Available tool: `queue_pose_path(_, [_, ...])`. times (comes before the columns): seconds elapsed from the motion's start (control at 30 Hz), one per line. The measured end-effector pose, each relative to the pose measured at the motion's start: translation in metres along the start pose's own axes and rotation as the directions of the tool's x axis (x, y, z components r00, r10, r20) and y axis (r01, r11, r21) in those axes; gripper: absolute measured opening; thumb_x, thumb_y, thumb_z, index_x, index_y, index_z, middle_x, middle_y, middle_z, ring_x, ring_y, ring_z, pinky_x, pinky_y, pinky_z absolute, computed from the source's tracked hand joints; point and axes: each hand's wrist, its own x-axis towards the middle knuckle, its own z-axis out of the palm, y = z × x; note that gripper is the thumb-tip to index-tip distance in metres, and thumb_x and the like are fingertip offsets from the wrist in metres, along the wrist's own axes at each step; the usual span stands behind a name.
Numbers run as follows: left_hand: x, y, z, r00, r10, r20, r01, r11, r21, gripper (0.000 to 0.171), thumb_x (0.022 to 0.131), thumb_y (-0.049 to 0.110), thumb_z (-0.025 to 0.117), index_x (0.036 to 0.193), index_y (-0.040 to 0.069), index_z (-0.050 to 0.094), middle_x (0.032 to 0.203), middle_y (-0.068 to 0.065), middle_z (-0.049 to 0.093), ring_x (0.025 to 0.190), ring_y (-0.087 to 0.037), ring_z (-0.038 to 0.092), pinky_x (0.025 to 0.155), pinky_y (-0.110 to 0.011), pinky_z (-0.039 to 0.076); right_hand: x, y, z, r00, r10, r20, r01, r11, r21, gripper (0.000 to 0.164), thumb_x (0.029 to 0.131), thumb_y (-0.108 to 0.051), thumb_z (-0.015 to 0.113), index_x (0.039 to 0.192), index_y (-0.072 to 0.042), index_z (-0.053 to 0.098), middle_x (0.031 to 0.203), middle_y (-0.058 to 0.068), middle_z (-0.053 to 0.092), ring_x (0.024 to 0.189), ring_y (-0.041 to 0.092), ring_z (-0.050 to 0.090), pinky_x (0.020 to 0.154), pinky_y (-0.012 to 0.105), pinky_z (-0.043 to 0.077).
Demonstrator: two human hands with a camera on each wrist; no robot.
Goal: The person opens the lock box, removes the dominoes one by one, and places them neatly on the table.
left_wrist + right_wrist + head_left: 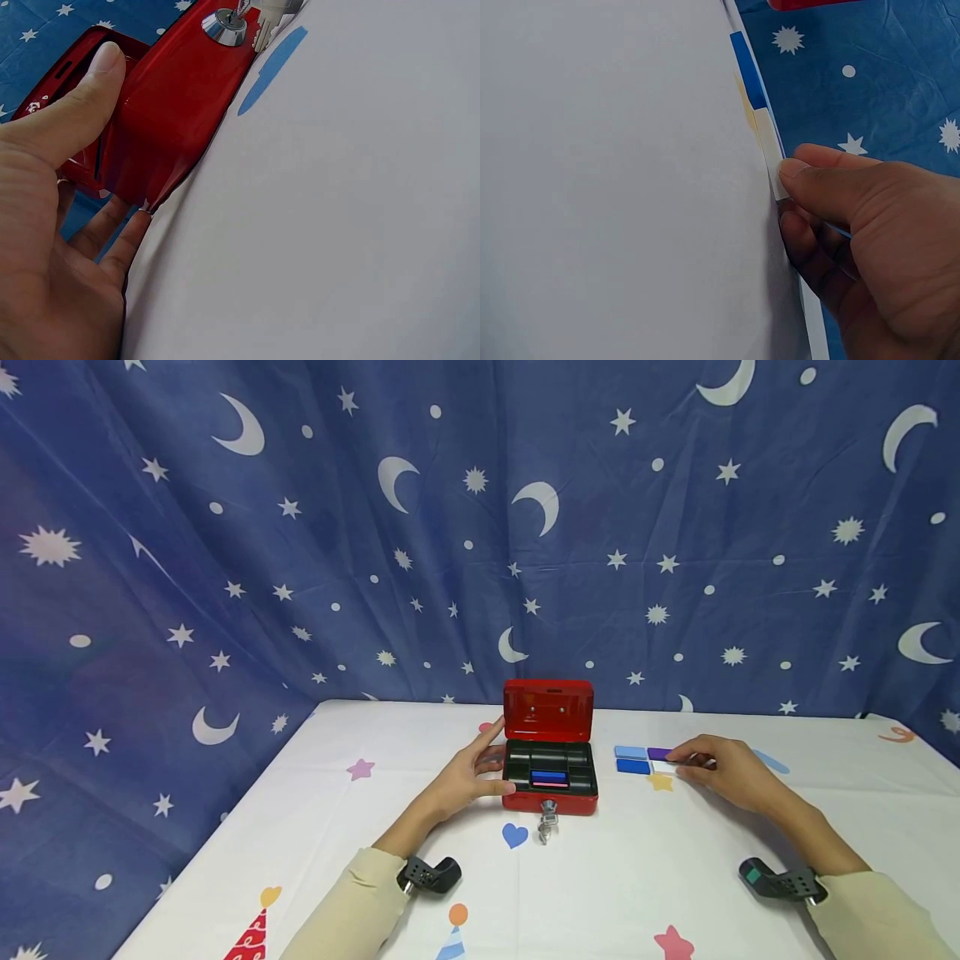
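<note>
A red cash box (550, 802) stands with its lid (548, 710) raised. Keys (546, 827) hang from the lock on its front. In the black tray (581, 757) lie a blue flat block (549, 776) and a pink edge. My left hand (465, 781) rests spread against the box's left side, thumb (101, 79) on the rim, other fingers fairly straight. Right of the box, my right hand (723, 767) pinches a white flat block (769, 142) between thumb and forefinger. Beside it lie light blue (630, 752), dark blue (633, 767) and purple (657, 753) blocks.
A white tablecloth (637, 877) with printed stars, hearts and party hats covers the table. Behind it hangs a dark blue curtain (450, 568) with moons and stars. The raised lid stands near the table's back edge.
</note>
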Motion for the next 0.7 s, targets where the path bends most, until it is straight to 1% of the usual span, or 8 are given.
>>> queue_pose_path(0.27, [-0.0005,-0.0004,0.0,1.0,-0.006,0.001,0.006,1.0,0.0,0.094,0.082,0.004,0.073,0.155,0.019,0.016,0.146,-0.023,0.037,0.125,-0.04,0.043,0.102,-0.049,0.039,-0.0001,0.0004,-0.0002,1.0,-0.001,0.002,0.001,1.0,0.013,0.023,0.083,-0.005,0.072,0.105,-0.007,0.071,0.1,0.007,0.066,0.082,0.019,0.059,0.067,0.027,0.051])
queue_pose_path(0.4, [-0.0006,-0.0001,0.0002,1.0,-0.003,0.001,0.003,1.0,-0.006,0.094,0.082,0.004,0.073,0.155,0.019,0.016,0.146,-0.023,0.036,0.126,-0.04,0.043,0.102,-0.05,0.038,0.0002,-0.0014,-0.0021,1.0,0.003,0.006,-0.003,1.0,0.015,0.023,0.083,-0.005,0.072,0.106,-0.007,0.071,0.101,0.008,0.066,0.082,0.02,0.059,0.063,0.026,0.05])
queue_pose_path(0.5, [0.0002,-0.0008,0.0004,1.0,0.004,-0.006,-0.004,1.0,0.009,0.094,0.082,0.004,0.073,0.155,0.018,0.016,0.145,-0.024,0.037,0.125,-0.04,0.043,0.102,-0.051,0.039,0.0012,-0.0024,-0.0045,1.0,0.0,0.004,0.0,1.0,0.009,0.023,0.083,-0.006,0.073,0.105,-0.008,0.072,0.102,0.009,0.066,0.082,0.02,0.058,0.06,0.025,0.048])
queue_pose_path(0.7, [-0.0002,0.0003,0.0004,1.0,-0.003,-0.01,0.003,1.0,0.009,0.094,0.081,0.004,0.074,0.155,0.019,0.016,0.146,-0.023,0.037,0.126,-0.04,0.042,0.103,-0.051,0.037,0.0047,-0.0038,-0.0094,1.0,-0.024,-0.019,0.024,1.0,-0.002,0.022,0.084,-0.01,0.073,0.105,-0.012,0.072,0.101,0.004,0.066,0.082,0.02,0.057,0.061,0.027,0.046])
